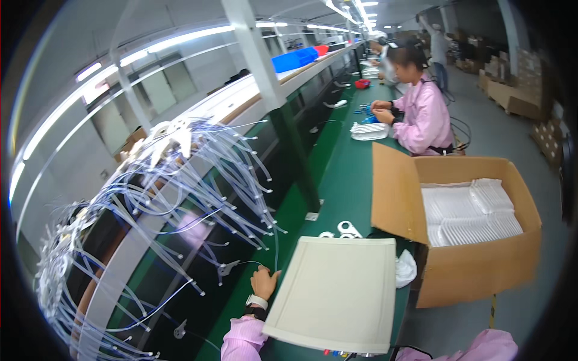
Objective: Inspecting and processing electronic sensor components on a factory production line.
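Note:
My left hand, in a pink sleeve with a watch and a black band at the wrist, reaches over the green surface beside a flat beige box-like casing. Its fingers curl around a thin pale cable, which runs to a small grey plastic piece lying to the left. The fingertips are partly hidden. My right hand does not show; a pink sleeve or garment appears at the lower right edge. White ring-ended plastic parts lie just beyond the casing.
Bundles of clear-and-blue cables hang over the rail on the left. An open carton of white wrapped pieces stands at right, with a white plastic bag beside it. A co-worker in pink sits farther along the green bench. A post rises ahead.

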